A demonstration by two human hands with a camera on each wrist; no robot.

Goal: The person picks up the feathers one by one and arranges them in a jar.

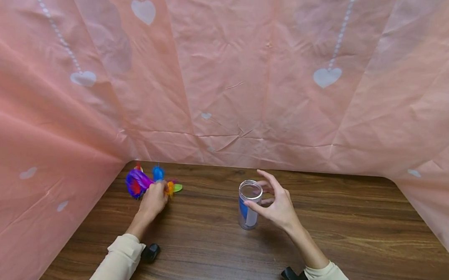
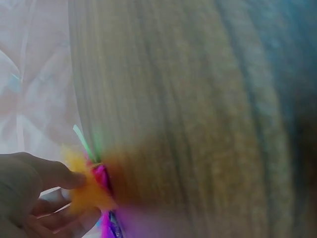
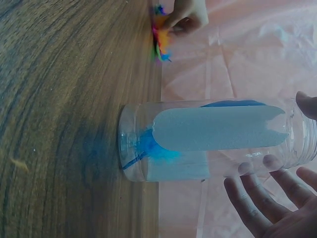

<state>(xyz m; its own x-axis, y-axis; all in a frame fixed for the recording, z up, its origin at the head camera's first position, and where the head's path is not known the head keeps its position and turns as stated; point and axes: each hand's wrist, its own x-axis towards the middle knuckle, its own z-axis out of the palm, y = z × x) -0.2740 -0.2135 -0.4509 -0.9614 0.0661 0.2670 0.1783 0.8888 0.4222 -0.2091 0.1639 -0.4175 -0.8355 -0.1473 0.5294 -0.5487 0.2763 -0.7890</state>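
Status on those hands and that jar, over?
Left hand pinching orange feather. Right hand around upright clear jar. Blue feather inside. No obstacle visible between hands.

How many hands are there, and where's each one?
2. The left hand pinches colorful feathers on the left of the wooden table; the right hand is around the clear jar nearer the middle.

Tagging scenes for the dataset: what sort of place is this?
Probably a makeshift recording booth: pink heart-printed fabric hangs behind and on both sides of a wood-grain tabletop, and a small black device sits by each wrist. Nothing beyond the fabric shows, so the wider room is unknown.
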